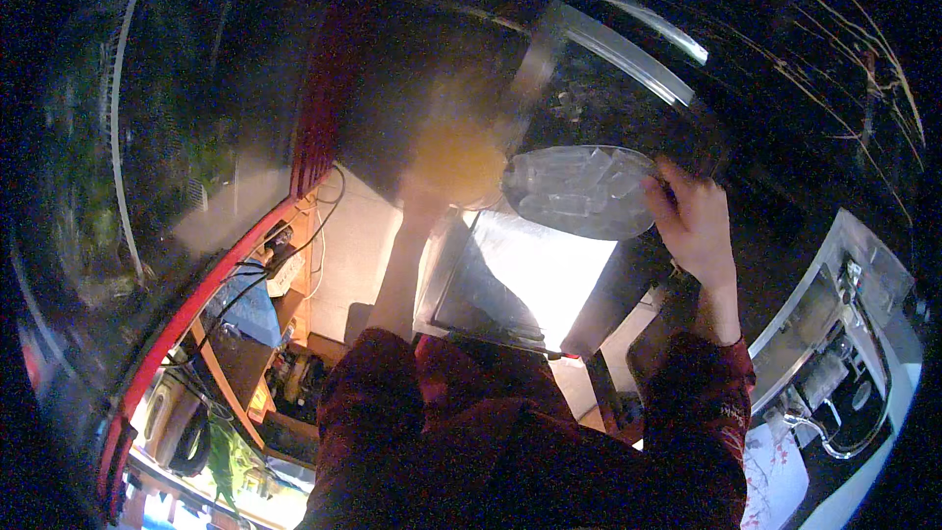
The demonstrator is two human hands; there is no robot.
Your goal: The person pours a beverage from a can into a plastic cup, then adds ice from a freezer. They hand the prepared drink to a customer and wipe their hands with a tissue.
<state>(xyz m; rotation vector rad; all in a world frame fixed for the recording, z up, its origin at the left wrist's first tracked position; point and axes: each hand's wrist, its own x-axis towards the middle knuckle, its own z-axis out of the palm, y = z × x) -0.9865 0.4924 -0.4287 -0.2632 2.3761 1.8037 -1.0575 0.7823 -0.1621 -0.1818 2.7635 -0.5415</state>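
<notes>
My right hand (692, 221) grips the right edge of a clear, oval container (581, 191), which looks shallow and holds several translucent, blocky pieces; what they are is not plain. To its left, my left hand (427, 195) is blurred and merges with a round orange-yellow thing (467, 162). Its fingers cannot be made out, nor whether they close on that thing. The left edge of the clear container comes close to the orange-yellow blur; whether they touch is unclear. Below both hands lies a brightly lit white panel or surface (552, 265) with a dark part at its left.
At lower left, a red edge (199, 287) runs beside wooden shelving (228, 383), with black cables (257, 276) and a blue item (246, 305). A metal sink (791, 331) with a tap (817, 427) is at right. Dark surfaces with a silvery bar (625, 51) lie beyond the hands.
</notes>
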